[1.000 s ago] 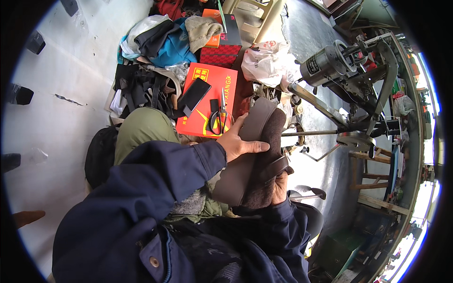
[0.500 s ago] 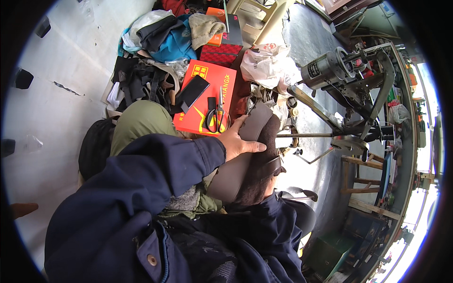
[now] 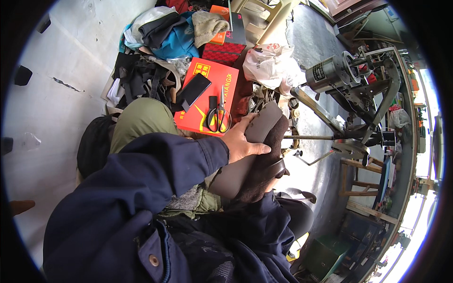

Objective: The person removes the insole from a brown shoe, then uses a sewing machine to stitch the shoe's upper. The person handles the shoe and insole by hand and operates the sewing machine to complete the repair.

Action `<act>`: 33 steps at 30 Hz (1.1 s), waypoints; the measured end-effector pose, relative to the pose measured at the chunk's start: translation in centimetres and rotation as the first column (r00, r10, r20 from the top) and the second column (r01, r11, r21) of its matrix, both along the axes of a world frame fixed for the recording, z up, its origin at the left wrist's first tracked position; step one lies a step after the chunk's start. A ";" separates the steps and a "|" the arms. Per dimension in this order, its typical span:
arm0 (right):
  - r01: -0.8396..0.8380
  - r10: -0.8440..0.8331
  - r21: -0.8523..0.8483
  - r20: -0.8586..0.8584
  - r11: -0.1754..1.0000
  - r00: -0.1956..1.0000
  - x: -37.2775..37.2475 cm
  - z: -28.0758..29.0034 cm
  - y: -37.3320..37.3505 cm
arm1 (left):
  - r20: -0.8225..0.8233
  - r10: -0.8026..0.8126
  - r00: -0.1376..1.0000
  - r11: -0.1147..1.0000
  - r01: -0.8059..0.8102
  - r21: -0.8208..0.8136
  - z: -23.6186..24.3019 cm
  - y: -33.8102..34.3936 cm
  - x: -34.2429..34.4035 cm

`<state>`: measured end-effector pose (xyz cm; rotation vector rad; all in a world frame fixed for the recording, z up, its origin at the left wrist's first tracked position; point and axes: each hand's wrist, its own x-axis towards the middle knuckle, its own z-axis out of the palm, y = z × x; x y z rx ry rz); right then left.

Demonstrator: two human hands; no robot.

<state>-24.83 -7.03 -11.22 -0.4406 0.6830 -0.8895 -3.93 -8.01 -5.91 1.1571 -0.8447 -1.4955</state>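
While the left grip (image 3: 241,143) spans its sole (image 3: 236,178), the brown shoe (image 3: 259,173) lies beneath

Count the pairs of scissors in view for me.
1: black-handled scissors on the red box, beyond the left hand. Others may be hidden in the dark pile.

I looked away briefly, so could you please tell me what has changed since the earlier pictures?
The brown piece leans slightly more to the right at its upper end, and less of the right hand shows behind it. Nothing was visibly taken up or let go. The left hand keeps its grip; the scissors stay on the red box.
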 end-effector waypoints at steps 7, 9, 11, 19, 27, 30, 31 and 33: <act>-0.024 0.022 -0.041 -0.059 0.999 0.998 -0.4 1.4 0.5 | -0.076 -0.032 0.997 0.998 0.036 0.042 -1.4 0.1 -0.2; -0.037 0.034 -0.047 -0.071 0.998 0.997 -0.6 2.0 0.8 | -0.031 -0.046 0.998 0.997 0.048 0.057 -2.0 0.0 -0.4; -0.046 0.040 -0.061 -0.092 0.997 0.995 -0.7 2.5 1.0 | -0.013 -0.053 0.999 0.997 0.054 0.059 -2.4 -0.1 -0.6; -0.092 0.022 -0.196 -0.333 0.976 0.943 -1.2 2.6 2.0 | -0.034 -0.048 0.998 0.998 0.050 0.048 -1.8 0.2 -0.5; -0.043 0.045 -0.020 0.072 0.999 0.996 -2.0 3.5 2.3 | -0.079 -0.022 0.997 0.994 0.030 0.107 -1.0 0.3 -0.9; -0.112 0.107 0.050 0.099 0.992 0.989 -2.0 3.8 1.3 | 0.013 -0.037 0.999 0.993 0.036 0.114 -0.5 0.4 -0.6; -0.228 0.194 -0.101 -0.266 0.968 0.944 -2.0 4.0 1.0 | 0.054 -0.049 0.997 0.992 0.042 0.117 -0.3 0.4 -0.5; -0.490 0.130 -0.210 -0.810 0.846 0.572 -2.0 4.6 0.5 | 0.043 -0.052 0.998 0.996 0.049 0.079 -0.1 0.4 -0.3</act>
